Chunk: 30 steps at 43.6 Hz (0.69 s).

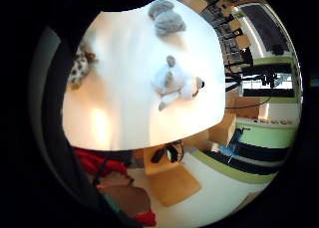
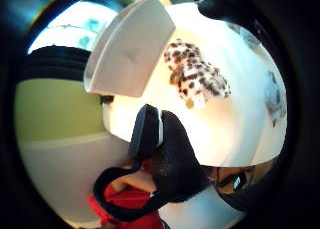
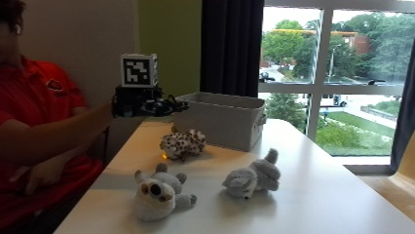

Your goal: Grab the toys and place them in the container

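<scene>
Gloved right hand (image 3: 148,105) hangs in the air w/ nothing in it, fingers (image 3: 170,104) relaxed and reaching toward the container (image 3: 220,119), above the table (image 3: 324,195) and clear of every toy. The gray fabric container is the landmark: it sits at the table's far end by the window, opening up. Spotted toy (image 3: 183,144) lies just in front of it, near its front wall, roughly under the hand; thumb-side palm view shows the same toy (image 2: 196,75) right beside the container (image 2: 127,51). White toy (image 3: 158,192) w/ big eyes sits farther from the container, toward the table's near edge. Gray toy (image 3: 254,179) lies beside the white one, also well away from the container. Person's bare hand rests below table level.
</scene>
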Available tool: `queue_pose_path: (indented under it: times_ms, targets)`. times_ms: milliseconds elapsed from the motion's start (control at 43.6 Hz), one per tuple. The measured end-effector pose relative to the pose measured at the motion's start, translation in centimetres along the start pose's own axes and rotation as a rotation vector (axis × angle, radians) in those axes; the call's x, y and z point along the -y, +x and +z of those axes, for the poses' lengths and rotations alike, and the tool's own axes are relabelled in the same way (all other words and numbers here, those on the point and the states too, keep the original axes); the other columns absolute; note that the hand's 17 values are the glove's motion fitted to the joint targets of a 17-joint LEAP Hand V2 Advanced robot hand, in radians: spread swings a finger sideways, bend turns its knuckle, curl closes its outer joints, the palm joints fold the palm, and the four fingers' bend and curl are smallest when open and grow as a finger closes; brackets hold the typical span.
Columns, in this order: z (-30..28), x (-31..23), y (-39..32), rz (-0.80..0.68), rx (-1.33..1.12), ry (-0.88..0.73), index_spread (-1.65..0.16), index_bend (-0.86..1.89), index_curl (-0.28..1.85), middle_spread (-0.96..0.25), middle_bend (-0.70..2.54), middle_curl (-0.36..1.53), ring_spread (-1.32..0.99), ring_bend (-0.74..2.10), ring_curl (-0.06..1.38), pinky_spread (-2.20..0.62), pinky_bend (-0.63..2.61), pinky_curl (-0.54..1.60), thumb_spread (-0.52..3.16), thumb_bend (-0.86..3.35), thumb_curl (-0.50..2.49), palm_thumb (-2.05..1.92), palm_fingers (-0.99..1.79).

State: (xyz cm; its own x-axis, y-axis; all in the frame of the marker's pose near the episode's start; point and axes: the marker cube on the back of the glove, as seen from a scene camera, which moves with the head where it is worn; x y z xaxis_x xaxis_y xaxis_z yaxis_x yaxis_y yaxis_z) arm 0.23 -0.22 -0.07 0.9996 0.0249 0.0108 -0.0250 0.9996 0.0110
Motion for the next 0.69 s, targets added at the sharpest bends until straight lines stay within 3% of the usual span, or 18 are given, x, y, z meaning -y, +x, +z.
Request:
queue_pose_path:
  times_ms: [230, 689]
  targets:
    - [0.41, 0.12, -0.05, 0.003, 0.043, 0.001, -0.28, 0.4, 0.16, -0.08, 0.19, 0.11, -0.08, 0.12, 0.01, 0.0, 0.44, 0.16, 0.95, -0.04, 0.07, -0.05, -0.06]
    - [0.95, -0.14, 0.23, -0.035, 0.051, 0.051, -0.35, 0.37, 0.26, -0.1, 0.18, 0.21, -0.09, 0.15, 0.05, 0.0, 0.49, 0.25, 1.21, -0.05, 0.14, -0.08, -0.06]
